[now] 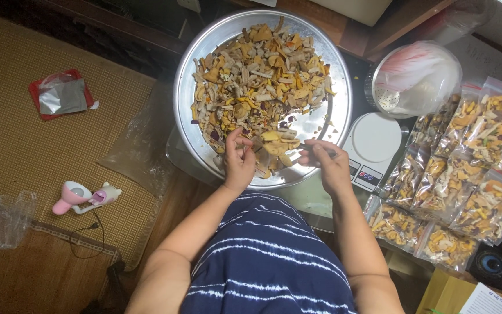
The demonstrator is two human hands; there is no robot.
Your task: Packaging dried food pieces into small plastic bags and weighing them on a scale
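A wide round metal tray (204, 46) holds a heap of dried fruit and vegetable chips (260, 72), mostly yellow, orange and beige. My left hand (238, 160) rests at the tray's near edge with its fingers curled over some chips. To its right, my right hand (325, 160) grips a metal scoop (289, 150) heaped with chips, held low over the tray's near side. The scoop's handle is hidden in my fingers.
A white kitchen scale (373, 142) sits right of the tray. Several filled clear bags of chips (466, 168) lie further right. A metal bowl with a plastic bag (416, 75) stands behind the scale. On the woven mat lie a red tray (59, 93) and a pink device (85, 196).
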